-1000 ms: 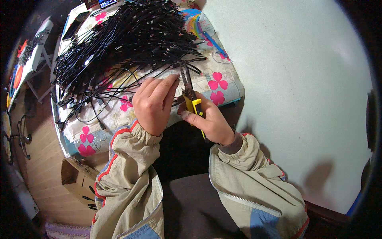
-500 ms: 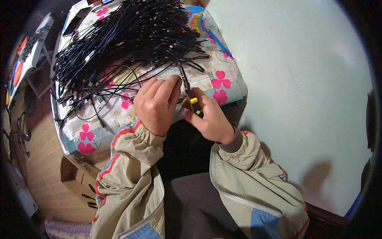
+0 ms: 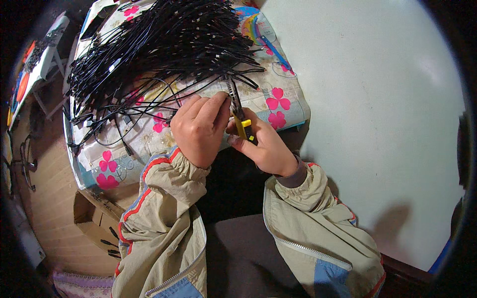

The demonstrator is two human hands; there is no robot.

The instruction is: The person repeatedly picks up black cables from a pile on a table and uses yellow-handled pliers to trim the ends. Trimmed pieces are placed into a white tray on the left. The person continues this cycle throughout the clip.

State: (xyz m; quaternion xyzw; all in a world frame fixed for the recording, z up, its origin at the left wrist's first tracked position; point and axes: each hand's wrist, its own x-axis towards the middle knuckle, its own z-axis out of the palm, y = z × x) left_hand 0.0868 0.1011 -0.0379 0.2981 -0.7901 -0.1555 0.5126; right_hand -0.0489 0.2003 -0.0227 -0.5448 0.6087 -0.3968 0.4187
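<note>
In my right hand (image 3: 271,149) is a slim hand tool (image 3: 246,126) with a black-and-yellow handle. Its long dark front part, with light ridges along one edge, points away toward the cables; its exact kind is unclear. My left hand (image 3: 199,131) is closed in a pinch right beside that front part, thumb and forefinger together. Whatever sits between those fingertips is hidden. Beyond both hands lies a large heap of black cables (image 3: 164,44) with small plugs on their ends. Several loose cable ends reach toward my left hand.
The heap rests on a table with a flowered cover (image 3: 144,171). A blue strip-like object (image 3: 276,53) lies at its right side. To the right spreads a pale flat surface (image 3: 377,99). An open cardboard box (image 3: 97,218) stands low at left, and a rack (image 3: 42,59) is farther left.
Both hands keep almost the same pose around the tool. The tool has turned slightly in my right hand, and the whole view has shifted a little.
</note>
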